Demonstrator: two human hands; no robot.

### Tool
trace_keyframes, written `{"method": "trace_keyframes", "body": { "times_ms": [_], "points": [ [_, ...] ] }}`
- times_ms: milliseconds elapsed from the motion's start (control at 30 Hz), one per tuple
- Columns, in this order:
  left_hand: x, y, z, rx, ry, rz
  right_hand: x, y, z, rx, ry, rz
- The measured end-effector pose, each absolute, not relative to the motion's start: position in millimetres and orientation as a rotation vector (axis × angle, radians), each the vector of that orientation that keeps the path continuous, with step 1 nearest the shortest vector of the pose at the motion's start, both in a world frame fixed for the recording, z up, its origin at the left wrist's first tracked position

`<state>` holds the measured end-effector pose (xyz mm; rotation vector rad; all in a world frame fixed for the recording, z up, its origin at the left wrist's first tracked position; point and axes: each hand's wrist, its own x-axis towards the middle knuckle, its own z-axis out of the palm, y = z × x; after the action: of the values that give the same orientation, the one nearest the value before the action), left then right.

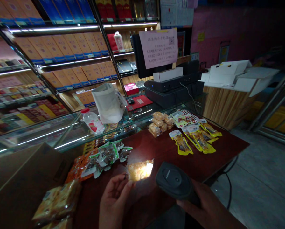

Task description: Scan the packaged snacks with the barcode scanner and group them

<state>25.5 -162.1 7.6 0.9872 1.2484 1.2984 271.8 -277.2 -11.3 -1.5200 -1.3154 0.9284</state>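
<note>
Pinched at its lower left corner, a small clear-wrapped snack [140,171] hangs from the fingertips of my left hand [115,197] above the dark red table [144,205]. Bright light from the scanner falls on its wrapper. My right hand [202,198] is wrapped round the handle of a black barcode scanner [174,181], whose head points at the snack from the right. Similar wrapped snacks [159,123] are piled farther back. Left of my left hand lie green-and-clear snack packets [107,154] and orange packets [78,168].
Yellow snack packets [180,142] lie at the table's right. A cardboard box [25,184] and larger wrapped packs [58,200] stand at left. On the glass counter are a red-capped bottle [92,121], a white bag [109,103] and a monitor [139,60] with a paper sign.
</note>
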Motion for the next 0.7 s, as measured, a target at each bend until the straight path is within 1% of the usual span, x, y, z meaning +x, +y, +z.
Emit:
{"method": "trace_keyframes", "body": {
  "times_ms": [567, 700],
  "points": [
    [26, -160, 6, 1.018, 1.225, 1.274, 272, -276, -16, -1.52, -1.377, 0.886],
    [22, -168, 8, 1.018, 1.232, 1.3, 268, -272, -22, -1.578, -1.25, 0.927]
  ]
}}
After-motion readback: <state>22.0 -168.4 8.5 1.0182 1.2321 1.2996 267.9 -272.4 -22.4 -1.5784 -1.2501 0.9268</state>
